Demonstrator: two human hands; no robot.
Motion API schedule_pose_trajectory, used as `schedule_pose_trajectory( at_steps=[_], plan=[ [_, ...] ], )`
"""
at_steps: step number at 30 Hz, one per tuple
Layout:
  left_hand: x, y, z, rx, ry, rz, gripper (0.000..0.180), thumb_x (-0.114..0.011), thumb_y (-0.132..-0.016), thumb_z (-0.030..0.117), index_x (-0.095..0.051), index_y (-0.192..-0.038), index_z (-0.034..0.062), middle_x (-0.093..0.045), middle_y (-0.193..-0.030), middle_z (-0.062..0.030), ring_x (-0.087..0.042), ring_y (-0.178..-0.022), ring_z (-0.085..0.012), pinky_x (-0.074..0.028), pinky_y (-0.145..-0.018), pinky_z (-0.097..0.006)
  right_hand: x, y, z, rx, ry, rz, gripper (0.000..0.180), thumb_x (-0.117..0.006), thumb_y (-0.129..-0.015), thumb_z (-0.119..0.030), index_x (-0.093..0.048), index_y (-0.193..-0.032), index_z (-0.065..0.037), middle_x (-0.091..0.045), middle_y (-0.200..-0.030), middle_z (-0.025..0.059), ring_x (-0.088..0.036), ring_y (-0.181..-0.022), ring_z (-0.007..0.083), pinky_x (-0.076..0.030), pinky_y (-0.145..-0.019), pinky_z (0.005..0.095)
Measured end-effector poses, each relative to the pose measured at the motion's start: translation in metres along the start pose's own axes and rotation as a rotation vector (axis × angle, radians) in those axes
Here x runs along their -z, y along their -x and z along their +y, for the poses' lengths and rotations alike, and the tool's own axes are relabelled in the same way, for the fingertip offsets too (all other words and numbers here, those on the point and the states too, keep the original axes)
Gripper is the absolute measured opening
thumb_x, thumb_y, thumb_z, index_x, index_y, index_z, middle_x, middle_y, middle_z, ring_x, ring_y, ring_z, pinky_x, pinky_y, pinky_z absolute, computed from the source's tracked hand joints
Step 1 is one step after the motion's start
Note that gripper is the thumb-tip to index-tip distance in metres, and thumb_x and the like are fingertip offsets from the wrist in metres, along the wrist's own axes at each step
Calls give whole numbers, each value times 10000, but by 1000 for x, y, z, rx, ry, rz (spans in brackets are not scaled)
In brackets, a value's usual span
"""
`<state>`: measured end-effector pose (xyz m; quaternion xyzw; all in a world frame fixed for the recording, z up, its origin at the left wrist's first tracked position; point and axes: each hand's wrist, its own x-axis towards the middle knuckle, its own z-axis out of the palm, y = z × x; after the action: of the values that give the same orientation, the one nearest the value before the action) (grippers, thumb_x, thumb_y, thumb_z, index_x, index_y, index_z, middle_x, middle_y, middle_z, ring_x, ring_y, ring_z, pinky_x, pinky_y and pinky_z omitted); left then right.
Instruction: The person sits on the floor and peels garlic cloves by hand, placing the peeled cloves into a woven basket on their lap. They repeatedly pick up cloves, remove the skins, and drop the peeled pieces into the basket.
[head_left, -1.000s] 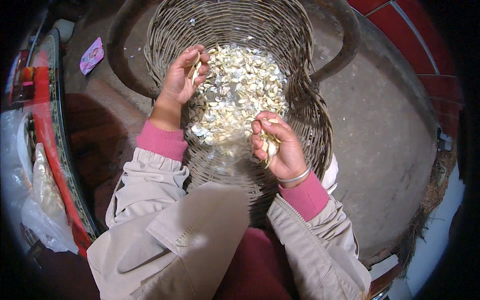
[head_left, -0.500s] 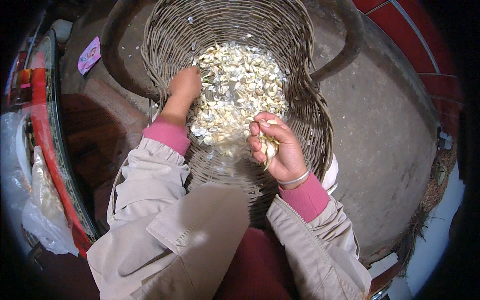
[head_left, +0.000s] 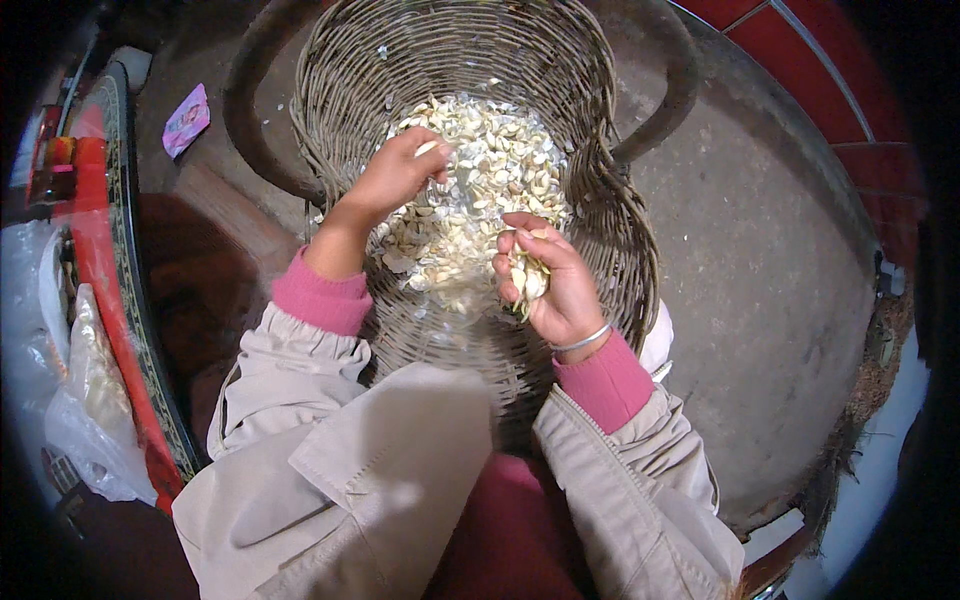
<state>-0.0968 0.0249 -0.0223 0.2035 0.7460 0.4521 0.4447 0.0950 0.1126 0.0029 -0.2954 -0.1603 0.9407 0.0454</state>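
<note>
A wicker basket (head_left: 350, 80) in front of me holds a heap of pale garlic cloves (head_left: 515, 165) mixed with papery skins. Over the left part of the heap, my left hand (head_left: 400, 170) is closed in a pinch, with a whitish garlic clove between thumb and fingers. At the heap's near right side, my right hand (head_left: 558, 280) curls palm up around a handful of garlic cloves (head_left: 527, 275); some show greenish tips. The two hands are apart. A silvery bangle circles my right wrist.
The basket has a thick curved handle (head_left: 680, 90) at its right and another at its left. A pink packet (head_left: 186, 120) lies on the floor. At the left stands a red-sided piece with a dark patterned edge, beside clear plastic bags (head_left: 95, 420). Red tiles (head_left: 800, 60) border the far right.
My left hand has risen from the heap's left edge and moved right, toward my right hand, with a clove now showing in its fingers. My right hand has barely moved and keeps its handful.
</note>
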Motion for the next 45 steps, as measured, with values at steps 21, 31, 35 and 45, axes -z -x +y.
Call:
schedule_pose_trajectory(
  at_steps=[21, 31, 35, 45],
  plan=[
    [-53, 50, 34, -1009, -415, 259, 202, -585, -672, 98, -548, -859, 30, -534, -813, -99, -519, -756, -250, -416, -672, -328, 9, -6, 2, -102, -256, -377, 276, -366, -840, -278, -481, -970, -63, -515, -946, 111, -529, -829, 205, -485, -602, 333],
    [-14, -61, -75, -145, -992, 515, 147, -493, -706, 87, -518, -844, 41, -494, -867, -151, -511, -799, -329, -425, -677, -414, 2, -5, 4, -98, -210, -64, 265, -383, -830, -267, -511, -877, -39, -503, -832, 114, -475, -700, 216, -408, -451, 282],
    [-20, -60, -91, -249, -941, 540, 81, -491, -701, 68, -496, -773, 32, -504, -827, -161, -520, -736, -340, -422, -644, -428, 0, -3, 3, -96, -187, -51, 253, -392, -824, -265, -509, -878, -48, -498, -825, 102, -459, -701, 202, -397, -453, 261],
    [27, -46, -63, -19, -1134, 555, 123, -477, -707, 87, -567, -773, 37, -559, -771, -161, -549, -757, -320, -435, -636, -394, 2, -2, 3, -57, -187, -96, 235, -390, -824, -250, -492, -876, -45, -497, -818, 95, -466, -684, 188, -403, -447, 262]
  ],
)
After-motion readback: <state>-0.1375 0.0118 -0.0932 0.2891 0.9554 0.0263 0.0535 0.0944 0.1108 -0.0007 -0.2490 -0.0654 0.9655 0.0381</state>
